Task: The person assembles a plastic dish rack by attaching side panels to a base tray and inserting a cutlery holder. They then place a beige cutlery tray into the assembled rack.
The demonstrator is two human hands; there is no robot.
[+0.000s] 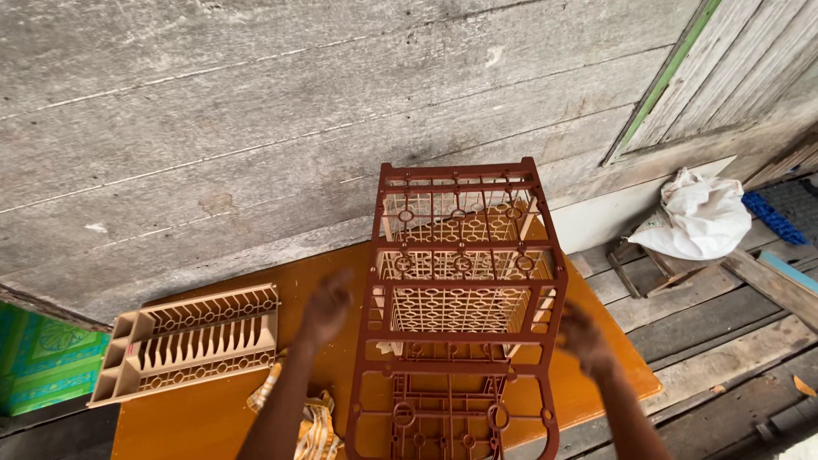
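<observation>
A tall brown plastic rack (464, 298) stands at the centre of the orange worktop (213, 422). The left hand (326, 307) hovers at its nine o'clock and the right hand (584, 339) at its three o'clock, each grip open and blurred, holding nothing. A beige plate tray (189, 342) lies at nine o'clock, with a yellow checked cloth (315, 426) near the left forearm.

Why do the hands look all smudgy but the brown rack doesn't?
In the head view, the left hand and right hand are smeared by motion blur, while the brown plastic rack and beige dish tray stay sharp; light is soft and even, without hard shadows or glare.
</observation>
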